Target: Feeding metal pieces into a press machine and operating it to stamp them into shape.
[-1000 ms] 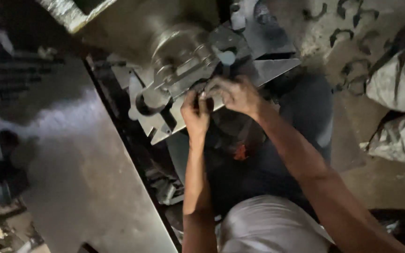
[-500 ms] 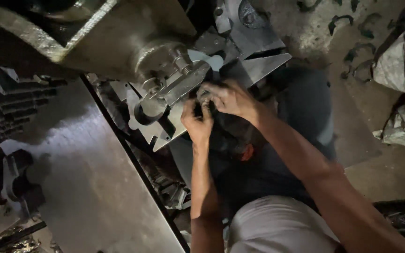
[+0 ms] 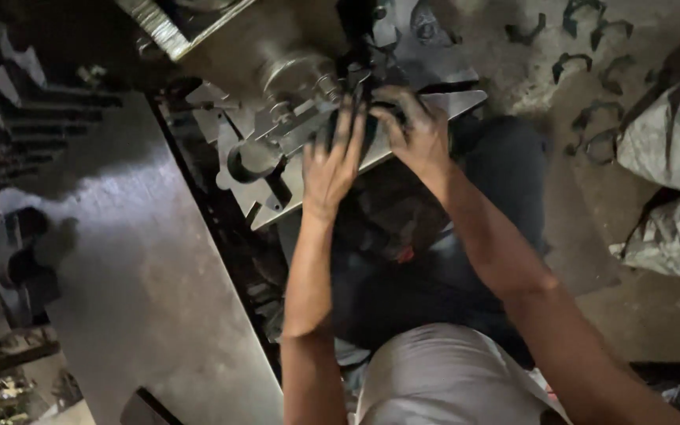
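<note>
Steel clamp (image 3: 293, 145) on the bench edge is getting both our hands: left hand (image 3: 332, 161) lying flat with fingers spread to steady it, right hand (image 3: 419, 130) curling closed round a dark part (image 3: 360, 118) beside it, sheet (image 3: 135, 267) lying left.

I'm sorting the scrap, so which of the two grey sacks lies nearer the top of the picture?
The upper grey sack at the right edge; the other sack lies below it.

Bare forearms, grimy fingers (image 3: 353, 126), pale grey garment.
</note>
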